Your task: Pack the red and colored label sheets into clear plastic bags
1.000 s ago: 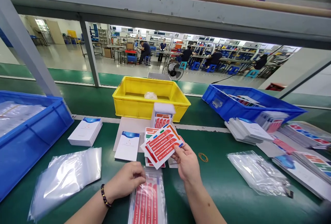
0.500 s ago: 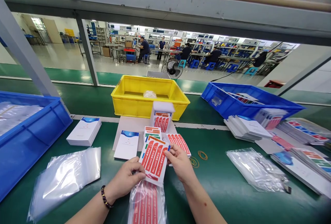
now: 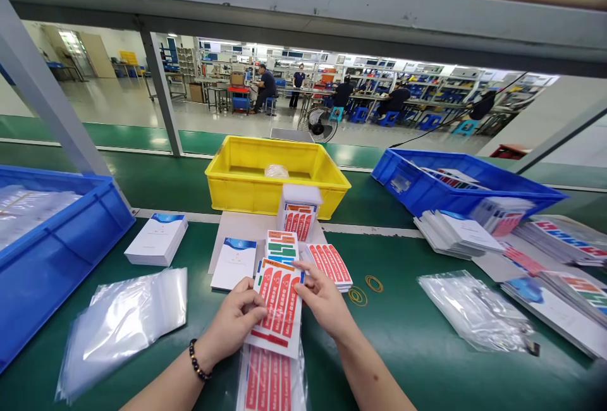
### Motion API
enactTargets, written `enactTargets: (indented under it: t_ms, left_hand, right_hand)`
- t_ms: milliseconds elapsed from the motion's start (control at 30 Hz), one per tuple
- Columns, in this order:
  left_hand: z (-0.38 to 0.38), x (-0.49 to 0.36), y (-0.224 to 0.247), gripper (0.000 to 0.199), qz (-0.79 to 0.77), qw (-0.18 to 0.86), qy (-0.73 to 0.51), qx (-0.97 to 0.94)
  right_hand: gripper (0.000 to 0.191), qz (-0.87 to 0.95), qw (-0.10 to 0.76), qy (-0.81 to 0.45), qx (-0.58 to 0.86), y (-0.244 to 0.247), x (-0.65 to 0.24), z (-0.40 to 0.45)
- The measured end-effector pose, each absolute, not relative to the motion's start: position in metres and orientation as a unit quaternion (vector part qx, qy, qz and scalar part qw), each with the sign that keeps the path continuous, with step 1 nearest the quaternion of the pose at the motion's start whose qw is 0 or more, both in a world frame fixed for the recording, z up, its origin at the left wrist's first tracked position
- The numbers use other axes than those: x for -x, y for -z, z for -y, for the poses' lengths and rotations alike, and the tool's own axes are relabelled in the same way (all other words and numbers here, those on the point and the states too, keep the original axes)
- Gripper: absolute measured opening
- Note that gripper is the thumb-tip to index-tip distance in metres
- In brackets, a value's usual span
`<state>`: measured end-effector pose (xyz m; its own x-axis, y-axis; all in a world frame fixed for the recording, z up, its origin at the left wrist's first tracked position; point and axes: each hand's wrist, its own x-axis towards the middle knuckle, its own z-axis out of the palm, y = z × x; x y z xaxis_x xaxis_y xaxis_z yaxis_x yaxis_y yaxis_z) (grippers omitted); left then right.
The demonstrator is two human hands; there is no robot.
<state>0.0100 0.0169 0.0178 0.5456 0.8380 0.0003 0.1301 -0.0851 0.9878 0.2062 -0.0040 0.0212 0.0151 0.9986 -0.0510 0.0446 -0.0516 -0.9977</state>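
Between my two hands is a red-and-white label sheet (image 3: 277,310), with an orange strip along its top. My left hand (image 3: 233,317) grips its left edge between thumb and fingers, a beaded bracelet on that wrist. At the upper right edge, my right hand (image 3: 322,297) pinches the sheet. Below it lies a clear bag (image 3: 270,379) with red label sheets inside. Just beyond my hands are a stack of orange-and-green label sheets (image 3: 282,246), a stack of red label sheets (image 3: 331,265) and white booklets with blue tops (image 3: 234,263).
Clear bags (image 3: 128,329) lie at left beside a booklet stack (image 3: 157,239) and a blue bin (image 3: 61,272). A yellow bin (image 3: 279,193) stands ahead. Rubber bands (image 3: 358,297), more bags (image 3: 474,310), printed stacks and another blue bin (image 3: 455,171) are at right.
The held label sheet has come slightly lower and nearer to me. My right hand's fingers have stretched further over its top right corner. The view has shifted a little.
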Motion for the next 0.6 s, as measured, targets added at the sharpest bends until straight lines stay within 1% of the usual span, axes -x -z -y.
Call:
enactTargets:
  t_ms: [67, 167, 267, 333, 433, 533, 600]
  left_hand:
    - [-0.0174, -0.0095, -0.0167, 0.021, -0.364, 0.57, -0.329, -0.659]
    - [-0.0175, -0.0095, -0.0161, 0.021, -0.362, 0.564, -0.343, -0.658]
    - [-0.0178, -0.0099, -0.0168, 0.024, -0.36, 0.575, -0.343, -0.649]
    - [-0.0185, -0.0099, -0.0174, 0.026, -0.359, 0.619, -0.332, -0.615]
    - [-0.02, -0.0093, -0.018, 0.039, -0.373, 0.673, -0.297, -0.566]
    - [-0.0209, -0.0091, -0.0183, 0.035, -0.404, 0.663, -0.279, -0.565]
    - [-0.0208, -0.0093, -0.0189, 0.035, -0.413, 0.654, -0.287, -0.565]
  right_hand:
    - [0.023, 0.577, 0.422, -0.477, 0.512, -0.0228, -0.2063, 0.0059]
    - [0.019, 0.661, 0.344, -0.461, 0.483, -0.0261, -0.2059, 0.0093]
    - [0.013, 0.656, 0.305, -0.488, 0.489, -0.0271, -0.2045, 0.0114]
    - [0.013, 0.631, 0.313, -0.503, 0.501, -0.0266, -0.2037, 0.0112]
    - [0.023, 0.586, 0.356, -0.525, 0.504, -0.0261, -0.2034, 0.0099]
    - [0.031, 0.561, 0.372, -0.538, 0.508, -0.0269, -0.2032, 0.0095]
    - [0.027, 0.557, 0.365, -0.536, 0.519, -0.0272, -0.2024, 0.0097]
